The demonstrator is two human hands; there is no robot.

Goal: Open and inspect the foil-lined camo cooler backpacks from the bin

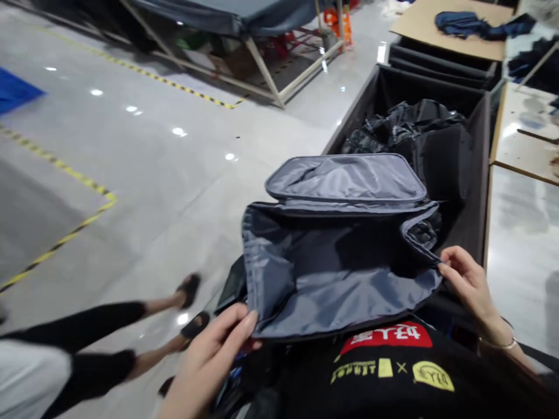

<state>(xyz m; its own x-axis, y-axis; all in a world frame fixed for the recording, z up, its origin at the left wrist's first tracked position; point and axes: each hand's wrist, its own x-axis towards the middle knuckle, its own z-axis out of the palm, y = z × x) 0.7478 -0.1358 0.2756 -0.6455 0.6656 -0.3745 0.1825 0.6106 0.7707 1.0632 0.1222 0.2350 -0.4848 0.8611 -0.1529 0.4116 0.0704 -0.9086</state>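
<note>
In the head view, a dark grey fabric bag (349,297) is stretched out in front of me, its mouth facing up. The shiny grey lining shows inside, and a padded lid flap (345,177) is folded back along the far side. My left hand (218,343) pinches the near left corner of the rim between thumb and fingers. At the near right corner, my right hand (467,282) grips the edge in the same way. The right side wall sags inward near that hand. The bag's outer underside is hidden.
Behind the bag, a deep dark bin (474,151) holds a heap of dark fabric pieces (419,125). Cardboard (454,29) with blue cloth lies farther back. A white table (524,221) borders the right. At lower left, a person (87,355) is on the taped floor (209,192).
</note>
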